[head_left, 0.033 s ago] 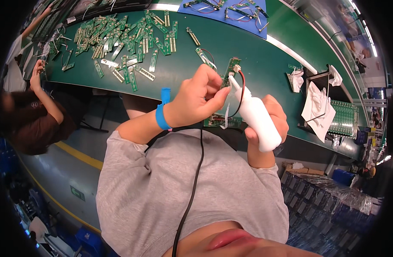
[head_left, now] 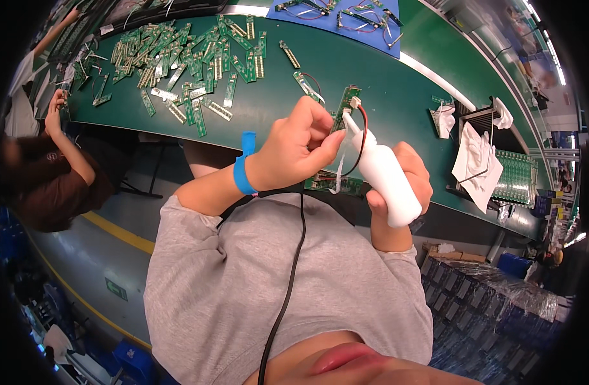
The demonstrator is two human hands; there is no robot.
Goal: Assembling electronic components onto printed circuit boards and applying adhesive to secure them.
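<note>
Pinched in my left hand (head_left: 299,146) is a narrow green circuit board (head_left: 351,95), tilted up above the table edge. A white connector (head_left: 355,102) sits on it, with red and black wires (head_left: 364,122) looping down. My right hand (head_left: 415,172) is wrapped round a white squeeze bottle (head_left: 392,186). The bottle's thin nozzle (head_left: 349,122) points up and left, its tip at the board beside the connector; whether it touches cannot be made out. Below my left hand lies another green board (head_left: 336,182), partly hidden, with a pale strip hanging in front of it.
A heap of small green boards (head_left: 192,58) covers the table's left part. Wired boards lie on a blue mat (head_left: 336,16) at the far side. At right stand a black rack (head_left: 477,122) with white paper and a green board panel (head_left: 514,178). A co-worker's hand (head_left: 56,106) is at far left.
</note>
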